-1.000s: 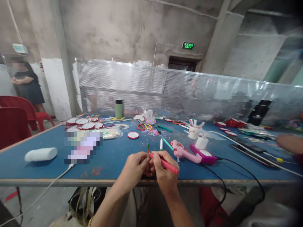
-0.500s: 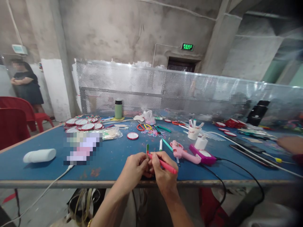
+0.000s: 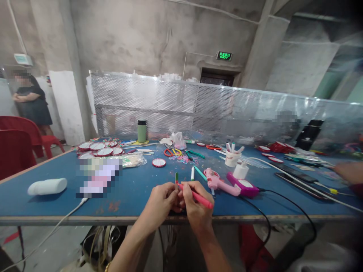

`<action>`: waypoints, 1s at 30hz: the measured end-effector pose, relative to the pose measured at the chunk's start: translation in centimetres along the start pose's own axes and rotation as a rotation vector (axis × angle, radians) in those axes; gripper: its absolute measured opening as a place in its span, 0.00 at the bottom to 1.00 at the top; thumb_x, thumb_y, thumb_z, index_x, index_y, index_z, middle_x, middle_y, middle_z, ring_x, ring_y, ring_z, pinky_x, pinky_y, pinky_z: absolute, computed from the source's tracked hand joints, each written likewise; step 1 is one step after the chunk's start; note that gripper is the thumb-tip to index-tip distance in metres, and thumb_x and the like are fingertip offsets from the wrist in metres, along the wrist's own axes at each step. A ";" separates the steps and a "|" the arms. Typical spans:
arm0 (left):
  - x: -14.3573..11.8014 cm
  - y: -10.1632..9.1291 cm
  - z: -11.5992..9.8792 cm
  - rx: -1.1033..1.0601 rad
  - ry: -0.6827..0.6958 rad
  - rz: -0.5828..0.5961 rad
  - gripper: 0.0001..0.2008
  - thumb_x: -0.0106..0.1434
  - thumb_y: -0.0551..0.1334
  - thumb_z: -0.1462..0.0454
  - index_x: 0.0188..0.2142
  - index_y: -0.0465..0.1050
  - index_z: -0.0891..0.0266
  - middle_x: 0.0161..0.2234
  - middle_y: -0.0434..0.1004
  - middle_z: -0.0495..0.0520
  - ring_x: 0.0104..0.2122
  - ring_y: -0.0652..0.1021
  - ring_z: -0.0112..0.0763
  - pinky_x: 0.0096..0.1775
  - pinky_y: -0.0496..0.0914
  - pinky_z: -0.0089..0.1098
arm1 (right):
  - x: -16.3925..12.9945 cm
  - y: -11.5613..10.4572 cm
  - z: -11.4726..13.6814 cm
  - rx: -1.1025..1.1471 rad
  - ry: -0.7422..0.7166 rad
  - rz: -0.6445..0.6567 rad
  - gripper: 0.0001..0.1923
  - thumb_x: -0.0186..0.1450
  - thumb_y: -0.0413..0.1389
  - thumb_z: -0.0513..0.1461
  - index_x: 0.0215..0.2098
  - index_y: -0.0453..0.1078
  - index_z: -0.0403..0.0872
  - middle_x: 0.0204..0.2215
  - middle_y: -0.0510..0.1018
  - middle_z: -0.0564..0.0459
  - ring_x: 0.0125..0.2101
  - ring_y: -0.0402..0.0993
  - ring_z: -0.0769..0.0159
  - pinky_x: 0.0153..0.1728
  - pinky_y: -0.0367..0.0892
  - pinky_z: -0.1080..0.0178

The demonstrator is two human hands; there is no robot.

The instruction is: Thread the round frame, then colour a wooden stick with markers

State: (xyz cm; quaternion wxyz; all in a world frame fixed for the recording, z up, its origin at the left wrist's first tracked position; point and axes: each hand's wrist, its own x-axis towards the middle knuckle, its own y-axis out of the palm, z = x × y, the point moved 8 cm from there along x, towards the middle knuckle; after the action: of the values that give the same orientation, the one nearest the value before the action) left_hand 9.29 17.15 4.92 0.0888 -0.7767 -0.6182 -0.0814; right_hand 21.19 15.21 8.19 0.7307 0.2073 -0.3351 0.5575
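My right hand (image 3: 195,206) grips a red marker pen (image 3: 202,199) like a pencil, its tip pointing left toward my left hand (image 3: 161,204). The left fingers are closed around something small at the marker's tip, hidden by the fingers. A thin green-tipped stick (image 3: 176,177) pokes up between the two hands. Both hands hover over the near edge of the blue table (image 3: 136,189). A pink glue gun (image 3: 217,181) and a magenta device (image 3: 244,186) lie just right of my hands.
Red-rimmed round discs (image 3: 99,148), a green flask (image 3: 142,131), scissors (image 3: 172,152), a paper cup of pens (image 3: 232,156) and a white roll (image 3: 47,186) lie on the table. A phone (image 3: 300,185) and another person's hand (image 3: 348,172) are at right. Red chairs (image 3: 17,145) stand left.
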 end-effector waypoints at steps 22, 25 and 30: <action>0.0 0.0 -0.2 0.014 -0.009 -0.008 0.15 0.61 0.59 0.53 0.26 0.66 0.62 0.23 0.68 0.47 0.22 0.73 0.29 0.29 0.75 0.33 | 0.0 -0.1 -0.1 -0.034 0.003 -0.008 0.14 0.68 0.53 0.42 0.27 0.70 0.46 0.18 0.73 0.57 0.15 0.68 0.72 0.17 0.66 0.70; 0.1 0.0 -0.2 0.000 -0.005 -0.011 0.15 0.60 0.60 0.53 0.26 0.66 0.62 0.22 0.67 0.46 0.22 0.73 0.28 0.29 0.75 0.32 | 0.0 0.0 0.1 -0.030 0.006 0.003 0.14 0.68 0.54 0.42 0.27 0.70 0.46 0.18 0.73 0.57 0.15 0.69 0.71 0.17 0.66 0.70; 0.0 0.0 -0.4 -0.007 -0.008 -0.018 0.15 0.59 0.60 0.53 0.26 0.66 0.61 0.22 0.68 0.46 0.22 0.73 0.28 0.29 0.75 0.32 | 0.0 0.0 0.5 -0.042 -0.019 0.011 0.13 0.68 0.53 0.42 0.27 0.71 0.46 0.18 0.74 0.56 0.15 0.69 0.71 0.18 0.67 0.70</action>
State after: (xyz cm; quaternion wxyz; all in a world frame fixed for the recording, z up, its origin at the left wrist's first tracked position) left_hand 9.25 17.02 5.29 0.0830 -0.7716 -0.6254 -0.0812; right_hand 21.03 14.88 8.52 0.7284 0.1952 -0.3550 0.5525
